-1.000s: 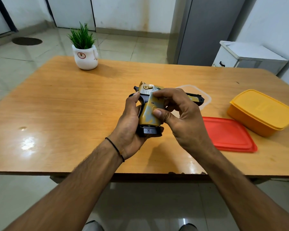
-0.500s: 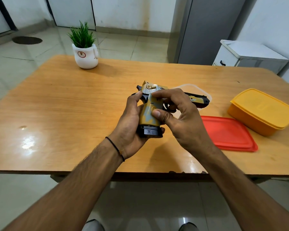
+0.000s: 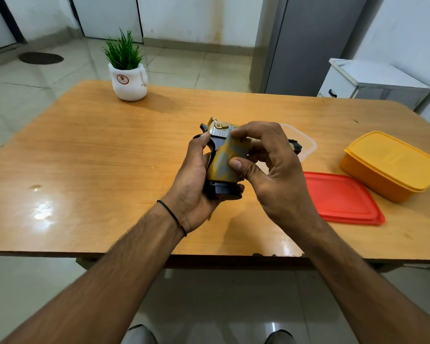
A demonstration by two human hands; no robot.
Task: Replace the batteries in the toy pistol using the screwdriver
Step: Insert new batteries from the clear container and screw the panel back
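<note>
While held just above the bench (image 3: 97, 157) at frame centre, the toy pistol (image 3: 224, 160) sits between both hands, black grip base toward the lower edge and barrel running right behind the fingers. Left hand (image 3: 194, 180) wraps the grip from the left. Right hand (image 3: 271, 175) pinches the grip's yellow side, thumb and forefinger. Red lid (image 3: 343, 197) and yellow box (image 3: 390, 165) lie at right.

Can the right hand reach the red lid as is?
Probably yes: the red lid lies just beside the right hand, nothing between. That hand pinches the toy pistol, so must release first.
</note>
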